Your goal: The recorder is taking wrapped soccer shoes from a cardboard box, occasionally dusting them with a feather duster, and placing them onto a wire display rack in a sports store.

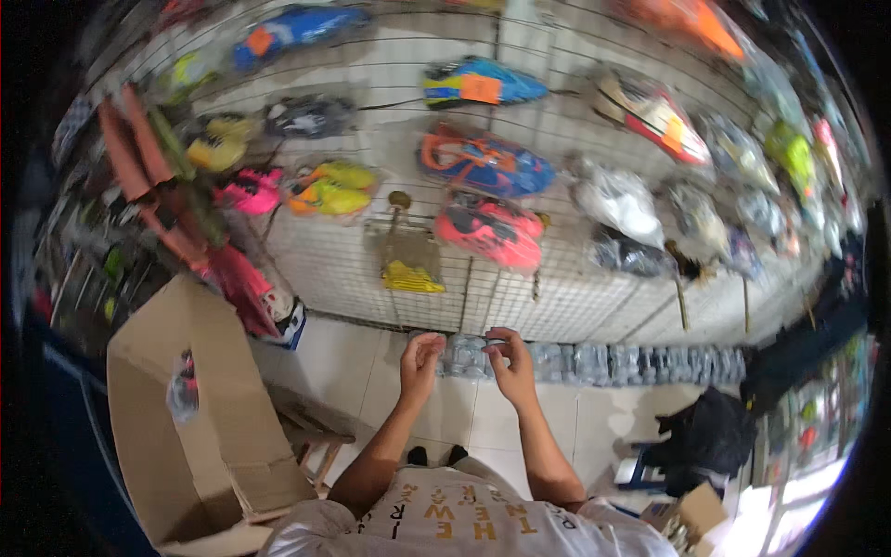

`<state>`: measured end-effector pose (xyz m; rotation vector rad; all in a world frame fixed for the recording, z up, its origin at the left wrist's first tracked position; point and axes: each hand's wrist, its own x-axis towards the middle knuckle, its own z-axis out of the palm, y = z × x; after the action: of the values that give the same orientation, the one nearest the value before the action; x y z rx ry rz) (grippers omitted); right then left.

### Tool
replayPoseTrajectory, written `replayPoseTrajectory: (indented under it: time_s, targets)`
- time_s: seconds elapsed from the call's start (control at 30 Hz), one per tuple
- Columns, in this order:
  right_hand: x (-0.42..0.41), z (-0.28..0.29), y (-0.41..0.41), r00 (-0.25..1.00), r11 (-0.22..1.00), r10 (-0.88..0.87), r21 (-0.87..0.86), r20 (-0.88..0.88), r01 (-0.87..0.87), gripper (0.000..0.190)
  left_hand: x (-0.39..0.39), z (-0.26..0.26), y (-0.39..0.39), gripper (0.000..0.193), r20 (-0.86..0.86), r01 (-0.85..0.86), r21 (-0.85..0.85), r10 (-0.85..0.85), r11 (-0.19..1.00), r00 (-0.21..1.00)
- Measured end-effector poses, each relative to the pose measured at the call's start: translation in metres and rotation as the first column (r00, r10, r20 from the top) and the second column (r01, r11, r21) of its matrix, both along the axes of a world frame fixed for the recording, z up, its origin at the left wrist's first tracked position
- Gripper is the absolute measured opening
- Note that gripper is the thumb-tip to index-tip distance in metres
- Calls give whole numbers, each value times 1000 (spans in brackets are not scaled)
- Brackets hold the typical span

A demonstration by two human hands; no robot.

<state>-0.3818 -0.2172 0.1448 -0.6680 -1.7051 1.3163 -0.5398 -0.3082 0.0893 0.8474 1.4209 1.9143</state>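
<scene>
My left hand (pixel 420 365) is raised in front of me with its fingers bent, and I see nothing in it. A short gap away, my right hand (pixel 514 365) has its thumb and fingers apart, also with nothing visible in it. Behind and below both hands, a row of clear plastic-wrapped items (pixel 592 362) lies along the foot of the wall. Above them, a wire grid (pixel 390 317) carries bagged shoes, among them a pink pair (pixel 491 233) and a blue-and-orange shoe (pixel 491 163). A bag with something yellow (pixel 412 275) hangs just left of the pink pair.
A large open cardboard box (pixel 209 432) stands at left with a small bagged item (pixel 184 390) in it, beside a wooden stool (pixel 317 438). Dark cloth (pixel 703 438) is heaped at right, near a smaller carton (pixel 702 512). Long red-and-green items (pixel 174 202) hang at left.
</scene>
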Motion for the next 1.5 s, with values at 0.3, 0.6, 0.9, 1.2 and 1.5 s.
replayPoseTrajectory:
  time_s: [0.3, 0.6, 0.9, 1.2, 1.5]
  targets:
    - [-136, 25, -47, 947, 947, 321, -8, -2, -321, 27, -101, 131, -114, 24, -268, -310, 120, 332, 943, 905]
    - [-324, 89, -238, 625, 644, 759, 66, -181, -763, 28, -138, 217, -368, 29, -168, -755, 197, 780, 625, 602]
    - [-464, 94, -369, 437, 377, 828, 229, 352, -898, 26, -247, 184, -483, 26, -219, -899, -90, 872, 429, 438]
    - [-648, -139, -344, 46, -343, 55, 62, 997, -937, 47, -367, -147, -466, 67, -452, -584, -805, 531, 104, 717]
    - [-621, -167, -378, -233, -358, 112, -180, 966, -916, 67, -277, -190, -502, 95, -42, -246, -919, 544, 307, 838]
